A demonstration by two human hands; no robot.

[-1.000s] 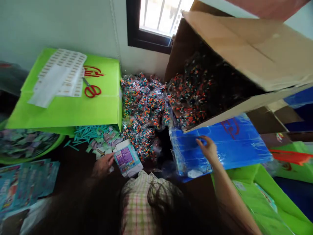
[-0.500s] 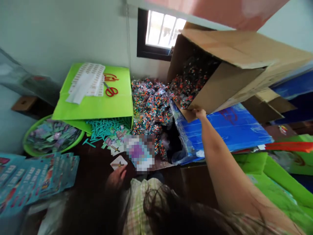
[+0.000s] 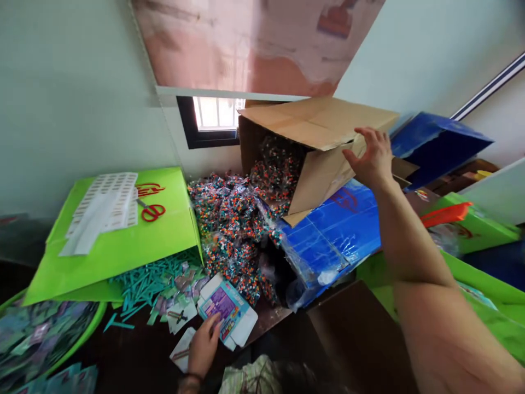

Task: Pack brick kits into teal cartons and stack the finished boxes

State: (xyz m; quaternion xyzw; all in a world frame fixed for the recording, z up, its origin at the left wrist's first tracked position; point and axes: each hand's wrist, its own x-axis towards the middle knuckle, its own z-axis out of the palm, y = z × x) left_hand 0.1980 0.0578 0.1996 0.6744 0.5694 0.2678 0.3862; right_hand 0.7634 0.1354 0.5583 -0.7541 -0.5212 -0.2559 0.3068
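Observation:
My right hand (image 3: 371,158) is raised at the side of a large cardboard box (image 3: 324,117), fingers curved and apart; whether the fingertips touch it is unclear. The box lies on its side, and clear bags of small coloured beads (image 3: 283,169) fill its mouth. More bead bags (image 3: 233,219) are heaped in front of it. Low in view, my left hand (image 3: 204,342) has its fingers closed at the lower left edge of a printed blue-and-purple carton (image 3: 229,309) with open white flaps. A white card with a sword picture (image 3: 180,350) lies partly behind that hand.
A blue box (image 3: 332,219) supports the cardboard box. On the left, a green box (image 3: 123,219) bears printed sheets (image 3: 106,200) and red scissors (image 3: 153,212). Teal plastic sticks (image 3: 147,279) spill out below it, near a green basin (image 3: 88,334) of small packets.
My right hand has let go of the cardboard box's lower front flap and risen along its side. My left hand has moved onto the printed carton's edge. The view has turned right and upward.

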